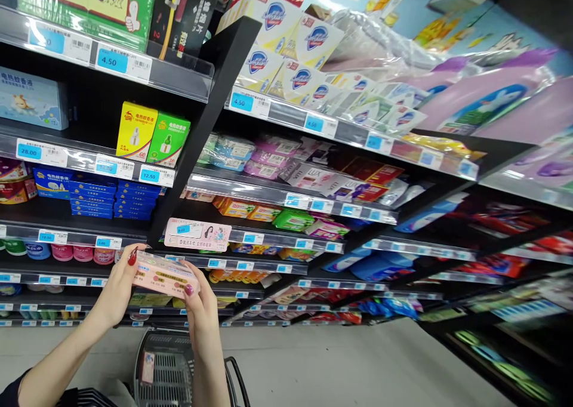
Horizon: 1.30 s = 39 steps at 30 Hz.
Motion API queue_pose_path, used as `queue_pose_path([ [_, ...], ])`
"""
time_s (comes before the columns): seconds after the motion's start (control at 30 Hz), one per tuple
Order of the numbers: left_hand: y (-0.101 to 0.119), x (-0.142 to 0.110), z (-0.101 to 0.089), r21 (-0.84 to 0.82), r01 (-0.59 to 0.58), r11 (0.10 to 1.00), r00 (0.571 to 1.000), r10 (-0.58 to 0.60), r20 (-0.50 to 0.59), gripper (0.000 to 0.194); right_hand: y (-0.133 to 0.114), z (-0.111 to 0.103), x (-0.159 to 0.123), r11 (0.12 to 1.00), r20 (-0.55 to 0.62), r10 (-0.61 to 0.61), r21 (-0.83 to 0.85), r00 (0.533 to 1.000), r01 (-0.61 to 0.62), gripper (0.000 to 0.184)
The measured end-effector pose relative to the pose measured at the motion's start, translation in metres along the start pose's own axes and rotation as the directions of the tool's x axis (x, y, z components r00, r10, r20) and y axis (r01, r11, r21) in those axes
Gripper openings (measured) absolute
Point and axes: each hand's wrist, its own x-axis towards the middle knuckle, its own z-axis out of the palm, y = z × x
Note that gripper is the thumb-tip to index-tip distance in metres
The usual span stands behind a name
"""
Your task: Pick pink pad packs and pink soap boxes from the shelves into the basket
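Observation:
A pink pack of laundry soap (166, 274) is held level between my two hands, in front of the lower shelves. My left hand (117, 284) grips its left end, the red-nailed thumb on the near face. At the right end, my right hand (202, 296) has its thumb pressed on the lower corner, with the fingers partly hidden behind. Just above the pack, a pink shelf sign (197, 235) with a blue price label sticks out from the shelf edge. Below my hands a dark shopping basket (142, 359) stands on the floor, and a similar pink pack (148, 368) lies in it.
Coloured soap packs (293, 219) line the shelf right of the sign. White soap boxes (299, 79) fill the upper shelf. Yellow and green boxes (136, 131) and stacked blue boxes (92, 198) stand to the left. A dark upright (201, 138) divides the shelving. Grey floor (322, 359) extends rightward.

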Motion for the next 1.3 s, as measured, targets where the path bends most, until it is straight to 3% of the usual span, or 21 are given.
queue_pose_path([
  [0.27,0.004,-0.001,-0.004,-0.021,-0.024,0.999,0.998,0.026,0.058,0.066,-0.003,-0.003,0.000,0.999,0.062,-0.041,-0.017,0.997,0.042,0.057],
  [0.37,0.011,0.000,-0.010,-0.094,-0.089,0.992,0.976,0.106,0.190,0.075,-0.013,-0.006,-0.002,0.995,0.115,-0.096,0.009,0.989,0.096,0.064],
  [0.5,0.020,0.002,-0.023,-0.101,-0.189,0.977,0.909,0.213,0.358,0.078,-0.025,-0.016,-0.002,0.980,0.232,-0.198,0.026,0.952,0.197,0.067],
  [0.63,0.023,0.001,-0.029,-0.005,-0.332,0.943,0.871,0.308,0.382,0.073,-0.028,-0.026,-0.004,0.948,0.240,-0.310,0.006,0.920,0.318,0.060],
  [0.8,0.021,-0.004,-0.029,-0.055,-0.341,0.939,0.839,0.330,0.433,0.064,-0.030,-0.034,-0.006,0.893,0.296,-0.418,-0.037,0.859,0.448,0.054],
  [0.97,0.017,-0.005,-0.031,-0.042,-0.416,0.909,0.818,0.394,0.420,0.062,-0.037,-0.036,-0.012,0.866,0.320,-0.432,-0.113,0.843,0.487,0.055],
  [1.13,0.017,-0.001,-0.030,0.191,-0.486,0.853,0.820,0.370,0.436,0.066,-0.046,-0.031,-0.017,0.831,0.339,-0.427,-0.217,0.838,0.511,0.063],
  [1.3,0.007,0.000,-0.019,0.384,-0.535,0.753,0.824,0.364,0.434,0.067,-0.055,-0.021,-0.012,0.726,0.445,-0.445,-0.330,0.778,0.604,0.075],
])
